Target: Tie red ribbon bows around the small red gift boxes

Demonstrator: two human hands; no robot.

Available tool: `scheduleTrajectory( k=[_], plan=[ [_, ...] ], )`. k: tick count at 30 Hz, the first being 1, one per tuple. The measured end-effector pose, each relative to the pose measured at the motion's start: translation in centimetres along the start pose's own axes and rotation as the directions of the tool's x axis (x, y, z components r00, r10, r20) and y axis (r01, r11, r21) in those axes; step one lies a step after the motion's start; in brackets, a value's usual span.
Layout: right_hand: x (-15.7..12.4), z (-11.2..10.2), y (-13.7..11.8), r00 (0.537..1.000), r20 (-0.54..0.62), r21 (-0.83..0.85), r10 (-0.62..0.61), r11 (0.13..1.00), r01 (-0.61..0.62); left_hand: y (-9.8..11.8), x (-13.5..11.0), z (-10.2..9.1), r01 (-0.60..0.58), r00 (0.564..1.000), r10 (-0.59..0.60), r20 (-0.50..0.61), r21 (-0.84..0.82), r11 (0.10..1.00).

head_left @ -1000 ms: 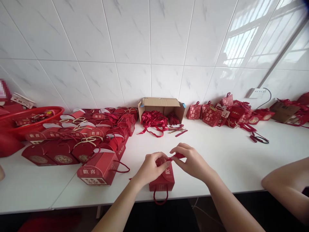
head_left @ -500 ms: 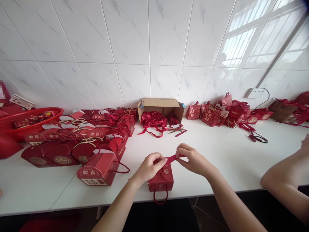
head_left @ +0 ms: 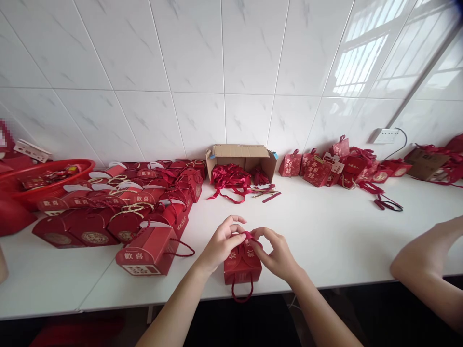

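A small red gift box [head_left: 242,271] with pale lettering stands near the table's front edge, and its cord handle [head_left: 242,299] hangs over the near side. Above its top, my left hand [head_left: 224,243] pinches a red ribbon [head_left: 248,235] between thumb and forefinger, the other fingers raised. My right hand [head_left: 277,253] is closed on the same ribbon at the box's right side, fingertips close to those of the left. My fingers cover part of the ribbon and the far part of the box top.
Many red boxes [head_left: 150,248] crowd the left, beside a red basket [head_left: 85,166]. A cardboard box [head_left: 240,150] of red ribbons stands by the wall. Red bags [head_left: 316,172] line the back right. Another person's arm [head_left: 421,258] rests at the right edge.
My right hand has moved left and down towards my left hand, shortening the ribbon stretch between them. More of the box's lettering shows. Another person's arm at the left edge shows slightly more.
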State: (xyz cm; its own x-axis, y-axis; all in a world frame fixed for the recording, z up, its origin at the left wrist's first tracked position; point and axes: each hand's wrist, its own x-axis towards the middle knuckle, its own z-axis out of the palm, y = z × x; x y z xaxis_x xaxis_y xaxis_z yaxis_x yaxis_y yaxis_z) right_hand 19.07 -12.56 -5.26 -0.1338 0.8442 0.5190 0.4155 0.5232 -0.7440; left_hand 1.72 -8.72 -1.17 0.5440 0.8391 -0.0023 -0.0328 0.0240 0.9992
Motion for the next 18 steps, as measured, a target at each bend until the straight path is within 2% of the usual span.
scheduleTrajectory(
  k=[5,7,10,12,13,15,18],
  plan=[
    [0.1,-1.1,-0.2,0.97,0.198,0.256,0.141,0.948,-0.19,0.7,-0.1,-0.4,0.01,1.0,-0.009,0.012,-0.002,1.0],
    [0.6,-1.7,0.0,0.962,0.2,0.28,0.183,0.931,-0.235,1.2,-0.3,-0.6,0.019,1.0,-0.02,0.018,0.058,0.998],
    [1.8,-2.9,-0.4,0.987,0.071,0.081,0.146,0.985,-0.152,1.4,-0.4,-0.5,-0.033,0.999,0.03,0.013,0.291,0.956],
    [2.5,-3.9,-1.7,0.999,-0.009,-0.144,0.049,0.988,-0.05,1.2,-0.3,-0.3,-0.086,0.995,0.098,-0.006,0.416,0.905],
    [2.6,-4.4,-2.7,1.0,-0.007,-0.25,-0.004,0.968,0.002,1.0,-0.1,-0.1,-0.106,0.991,0.133,-0.03,0.455,0.884],
    [2.5,-5.5,-4.9,0.993,0.09,-0.403,-0.071,0.909,0.102,0.4,0.3,0.4,-0.134,0.971,0.215,-0.101,0.515,0.846],
    [1.3,-6.8,-7.5,0.94,0.341,-0.438,0.013,0.887,0.146,-0.5,0.9,0.8,-0.162,0.911,0.354,-0.212,0.606,0.779]
  ],
)
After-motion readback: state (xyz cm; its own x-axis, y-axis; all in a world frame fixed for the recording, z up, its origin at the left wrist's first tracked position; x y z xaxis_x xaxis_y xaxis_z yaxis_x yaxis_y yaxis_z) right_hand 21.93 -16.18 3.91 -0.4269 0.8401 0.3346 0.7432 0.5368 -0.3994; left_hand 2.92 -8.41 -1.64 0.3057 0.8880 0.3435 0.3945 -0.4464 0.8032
